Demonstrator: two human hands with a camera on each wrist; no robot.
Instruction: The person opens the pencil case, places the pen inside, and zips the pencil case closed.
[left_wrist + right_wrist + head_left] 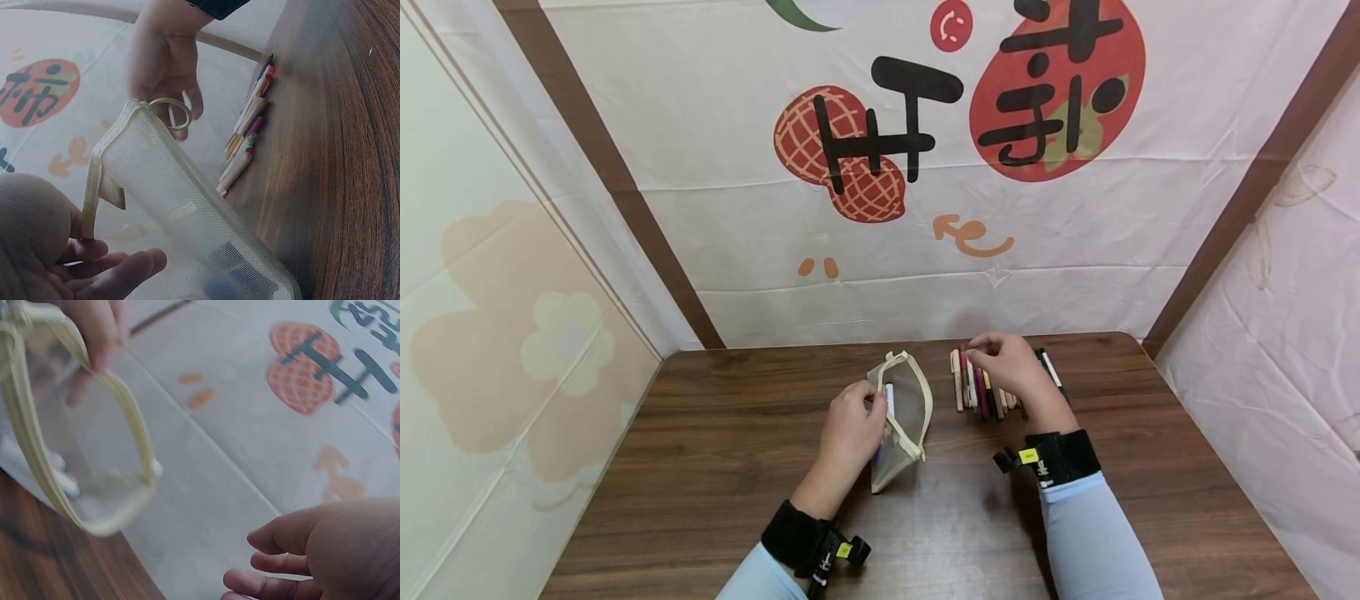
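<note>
Holding open, with left hand (850, 429), the cream mesh zip pouch (901, 421) at table centre, while right hand (1007, 362), fingers loosely curled, is reaching onto the row of coloured pens (988, 392) just right.

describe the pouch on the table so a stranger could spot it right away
On the brown wooden table, look just left of the row of pens. The mesh pencil pouch stands there, gripped by the left hand: see-through, cream-edged, unzipped, unlike the loose pens.
</note>
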